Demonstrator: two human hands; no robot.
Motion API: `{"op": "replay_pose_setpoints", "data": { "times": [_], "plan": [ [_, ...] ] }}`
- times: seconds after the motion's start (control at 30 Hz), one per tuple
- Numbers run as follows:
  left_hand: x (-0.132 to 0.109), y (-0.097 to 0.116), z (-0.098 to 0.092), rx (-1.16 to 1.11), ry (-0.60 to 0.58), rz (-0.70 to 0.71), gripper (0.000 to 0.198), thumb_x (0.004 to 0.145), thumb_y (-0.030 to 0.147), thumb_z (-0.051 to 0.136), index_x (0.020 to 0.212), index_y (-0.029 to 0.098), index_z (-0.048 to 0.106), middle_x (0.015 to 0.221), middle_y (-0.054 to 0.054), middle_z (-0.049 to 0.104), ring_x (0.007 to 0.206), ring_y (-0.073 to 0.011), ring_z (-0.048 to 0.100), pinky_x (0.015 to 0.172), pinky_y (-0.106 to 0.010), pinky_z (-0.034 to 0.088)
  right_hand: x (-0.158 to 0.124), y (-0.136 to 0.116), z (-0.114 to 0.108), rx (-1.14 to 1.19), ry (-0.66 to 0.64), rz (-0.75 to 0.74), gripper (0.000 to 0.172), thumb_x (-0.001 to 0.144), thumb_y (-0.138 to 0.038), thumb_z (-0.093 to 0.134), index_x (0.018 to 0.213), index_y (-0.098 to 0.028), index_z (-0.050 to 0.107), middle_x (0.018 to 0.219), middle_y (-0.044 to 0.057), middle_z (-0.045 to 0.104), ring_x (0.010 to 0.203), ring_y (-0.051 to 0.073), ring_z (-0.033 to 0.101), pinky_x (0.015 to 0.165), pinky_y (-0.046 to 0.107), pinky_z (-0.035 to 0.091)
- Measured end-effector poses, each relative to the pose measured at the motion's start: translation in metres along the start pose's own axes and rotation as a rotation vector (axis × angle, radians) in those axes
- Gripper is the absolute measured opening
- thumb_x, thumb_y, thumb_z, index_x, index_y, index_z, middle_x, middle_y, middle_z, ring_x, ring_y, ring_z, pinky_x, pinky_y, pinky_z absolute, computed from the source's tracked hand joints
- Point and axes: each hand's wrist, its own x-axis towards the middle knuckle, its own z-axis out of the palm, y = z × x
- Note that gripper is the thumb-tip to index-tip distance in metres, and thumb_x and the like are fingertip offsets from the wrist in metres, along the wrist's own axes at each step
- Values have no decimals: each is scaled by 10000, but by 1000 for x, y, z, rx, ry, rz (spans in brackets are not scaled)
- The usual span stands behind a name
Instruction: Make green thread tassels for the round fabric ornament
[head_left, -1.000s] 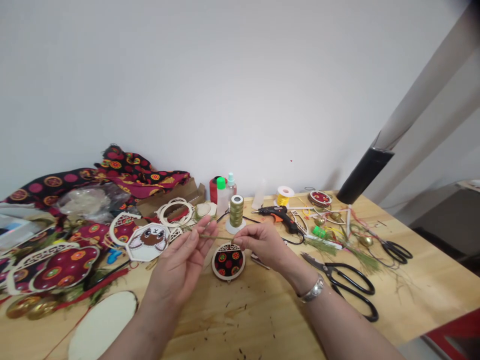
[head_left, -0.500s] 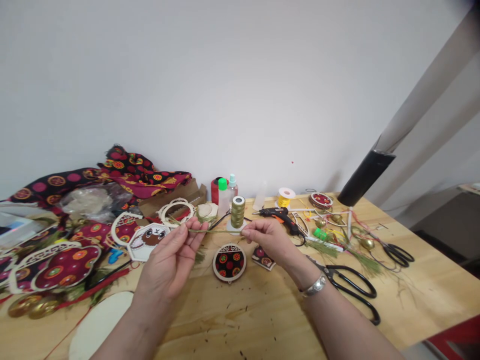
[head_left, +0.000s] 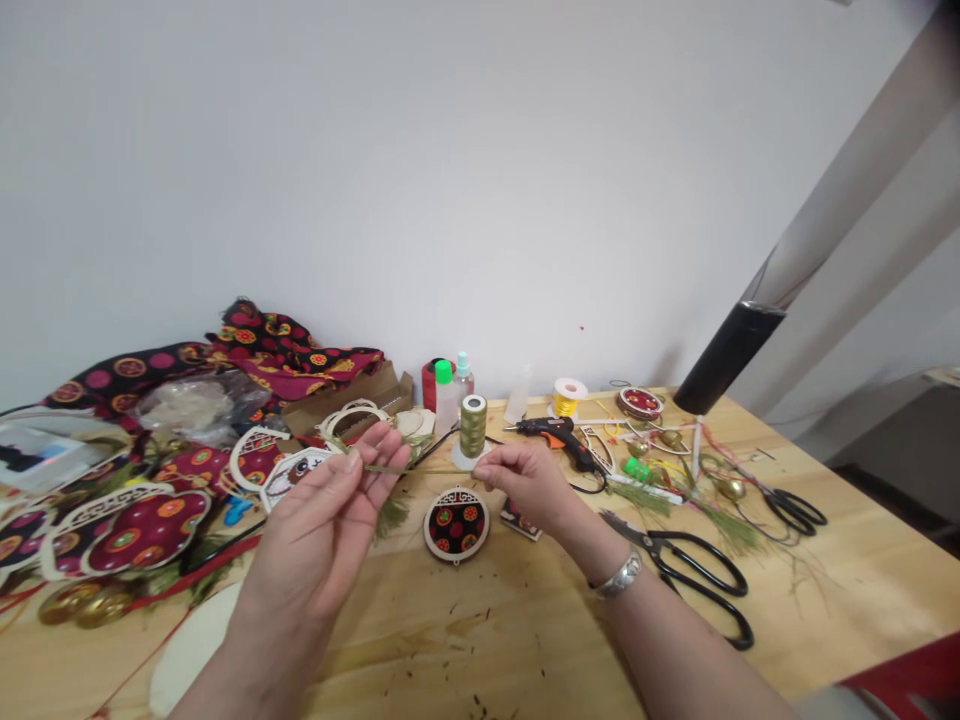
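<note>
Above the wooden table (head_left: 525, 640) my left hand (head_left: 322, 530) pinches one end of a thin olive-green thread strand (head_left: 427, 469) between thumb and fingers. My right hand (head_left: 525, 480) pinches the other end, so the strand runs taut between them. A green tassel end (head_left: 391, 515) hangs below my left fingers. Just behind the strand stands an olive thread spool (head_left: 473, 427) on a white base. Under the hands lies a round wooden ornament (head_left: 456, 523) with black, red-dotted fabric. A silver bracelet (head_left: 616, 579) is on my right wrist.
Large black scissors (head_left: 690, 580) lie right of my right arm, smaller scissors (head_left: 791, 505) further right. A black glue gun (head_left: 559, 435), yellow cord spool (head_left: 568, 396) and glue bottles (head_left: 445, 395) stand at the back. Patterned fabric (head_left: 277, 350) and wooden frames (head_left: 120, 525) crowd the left.
My left hand has pulled left and a little up, lengthening the strand between the hands. The right hand stayed near the spool. The camera view shifted slightly.
</note>
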Motion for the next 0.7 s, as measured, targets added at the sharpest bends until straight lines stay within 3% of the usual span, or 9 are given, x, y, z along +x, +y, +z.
{"op": "replay_pose_setpoints", "data": {
  "times": [0.13, 0.23, 0.4, 0.7],
  "plan": [
    [-10, -2, 4, 35, -69, -86, 66, 708, 78, 662, 656, 114, 678, 1008, -96, 682, 653, -90, 604, 540, -143, 527, -6, -5, 2, -93, -34, -93, 143, 757, -205, 603, 643, -156, 674, 613, 0, 614, 606, 115, 531, 586, 214, 401],
    [-11, -10, 6, 73, -160, -192, 151, 676, 142, 719, 563, 117, 623, 915, -85, 687, 500, -32, 463, 453, -136, 433, -10, -9, 4, -181, -52, -168, 132, 780, -170, 589, 696, -168, 691, 684, 10, 654, 660, 120, 562, 640, 216, 410],
    [-7, -24, 2, 298, -275, -265, 169, 711, 261, 705, 633, 131, 630, 565, -17, 594, 507, -80, 419, 482, -185, 358, -13, -13, 4, -326, -64, -259, 181, 811, -126, 549, 702, -172, 686, 673, 10, 646, 643, 119, 537, 632, 221, 385],
    [-10, -34, -12, 647, -338, -207, 223, 746, 371, 631, 647, 174, 599, 538, 40, 516, 459, -89, 350, 449, -200, 267, -19, -15, 9, -581, -143, -398, 200, 851, -143, 518, 720, -163, 667, 674, 33, 615, 674, 137, 514, 642, 238, 368]
  ]
}}
